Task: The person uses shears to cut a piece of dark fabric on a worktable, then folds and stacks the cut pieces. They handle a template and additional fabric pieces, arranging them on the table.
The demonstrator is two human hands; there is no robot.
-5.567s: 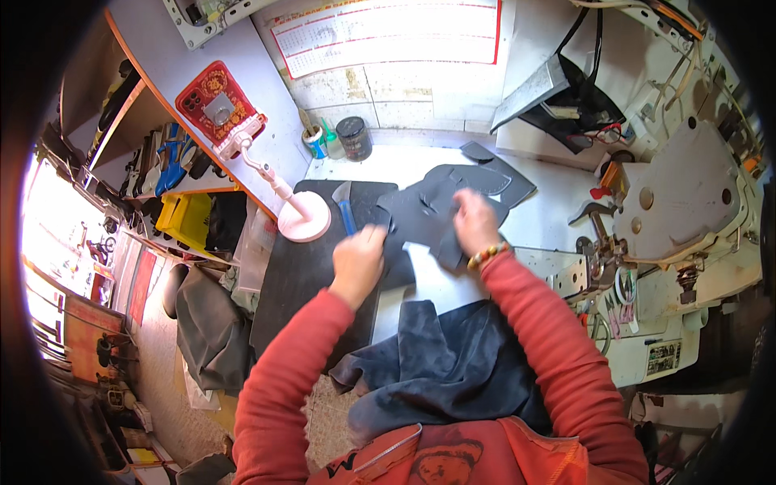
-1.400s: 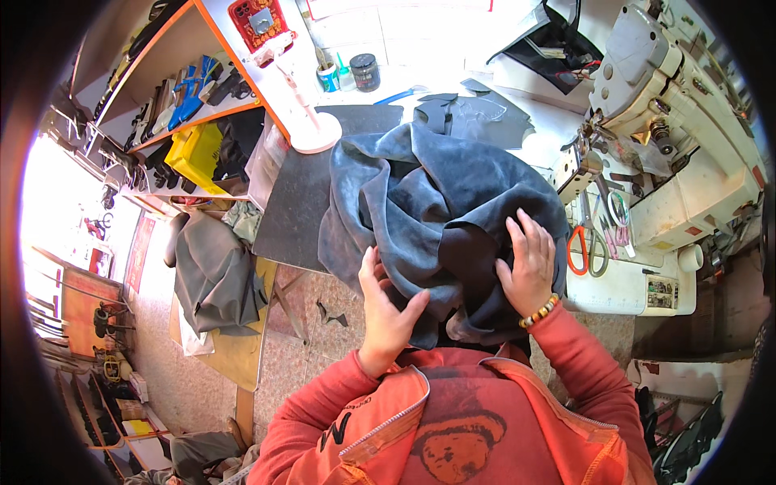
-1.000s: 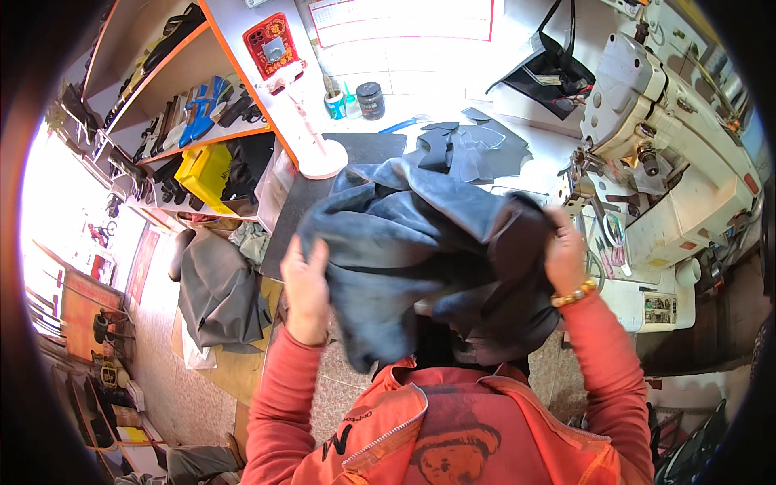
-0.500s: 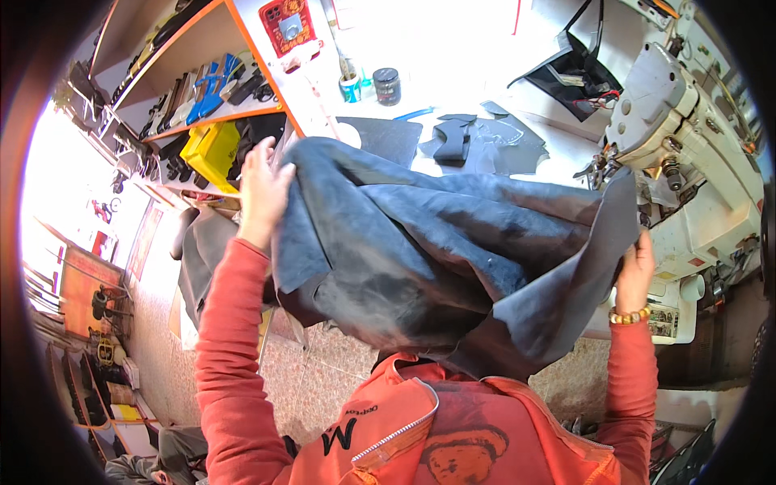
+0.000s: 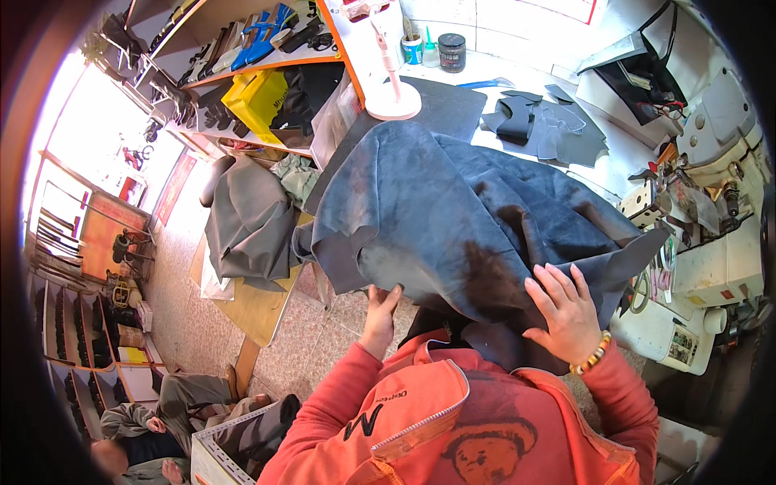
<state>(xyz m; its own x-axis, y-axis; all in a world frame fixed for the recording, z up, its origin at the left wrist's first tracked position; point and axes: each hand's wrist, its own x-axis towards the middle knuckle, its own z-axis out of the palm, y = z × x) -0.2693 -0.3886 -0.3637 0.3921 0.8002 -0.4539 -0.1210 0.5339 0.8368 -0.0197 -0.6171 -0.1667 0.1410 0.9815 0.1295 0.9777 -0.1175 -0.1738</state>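
A large blue-grey sheet with a suede-like nap, probably leather (image 5: 440, 218), lies draped in folds over the worktable in front of me. Its near edge hangs down toward my lap, and brown shading marks its middle. My right hand (image 5: 563, 311) rests with spread fingers on the near right part of the sheet, a beaded bracelet at its wrist. Just below the sheet's near left edge is my left hand (image 5: 380, 319), thumb and fingers apart, with nothing visible in it. Whether its fingertips touch the edge I cannot tell.
Cut dark pieces (image 5: 550, 129), a dark jar (image 5: 452, 53) and a pink lamp stand (image 5: 394, 97) are on the table. A sewing machine (image 5: 723, 121) stands right. Left are shelves with a yellow box (image 5: 252, 103) and a grey folded sheet (image 5: 250, 218). A person (image 5: 153, 428) sits lower left.
The raised, spread sheet has come down onto the table. My left hand has left its far left corner and moved down toward me; my right hand has left the right edge and lies on top.
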